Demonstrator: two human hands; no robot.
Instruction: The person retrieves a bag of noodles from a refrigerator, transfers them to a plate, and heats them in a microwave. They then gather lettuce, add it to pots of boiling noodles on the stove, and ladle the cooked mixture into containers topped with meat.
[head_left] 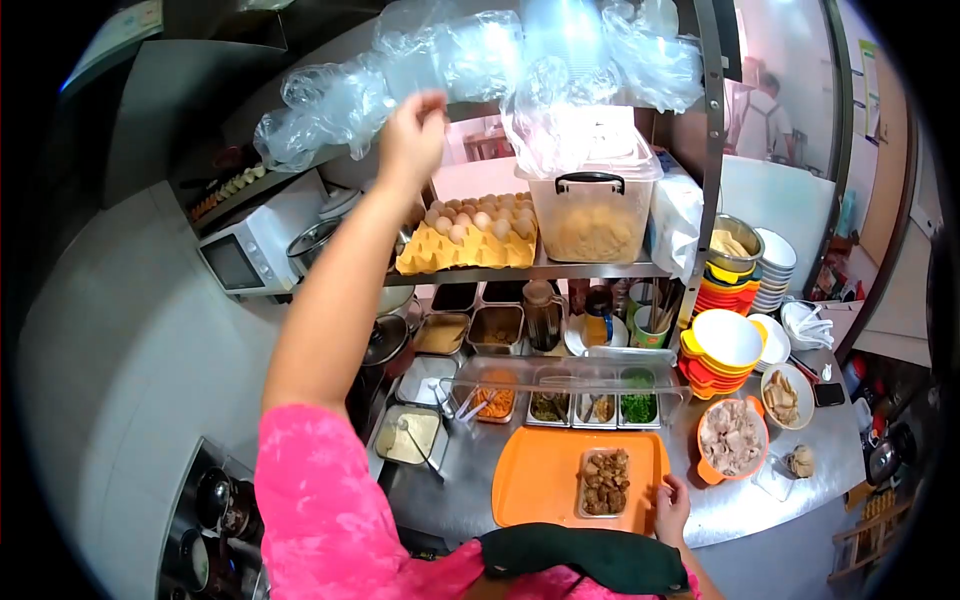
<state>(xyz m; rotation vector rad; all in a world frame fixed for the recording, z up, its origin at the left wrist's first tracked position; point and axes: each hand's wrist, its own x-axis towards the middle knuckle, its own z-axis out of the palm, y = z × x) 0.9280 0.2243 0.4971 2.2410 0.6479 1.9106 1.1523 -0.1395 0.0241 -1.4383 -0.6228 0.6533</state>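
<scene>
My left hand [415, 130] is raised to the upper shelf, just in front of the clear plastic bags [440, 55] that wrap stacked containers. Its fingers are bent but apart, and I see nothing held in them. Low on the right, my right hand [671, 508] is at the right edge of an orange tray [535, 475], with its fingers curled at the rim. On this tray stands a clear rectangular container [605, 482] filled with brown chunks of food.
Egg cartons [470, 235] and a lidded plastic tub [597, 215] stand on the middle shelf. A clear cover [570, 373] hangs over several ingredient pans. Stacked bowls [722, 345] and an orange bowl of meat [732, 440] are at right. A microwave [245, 255] is at left.
</scene>
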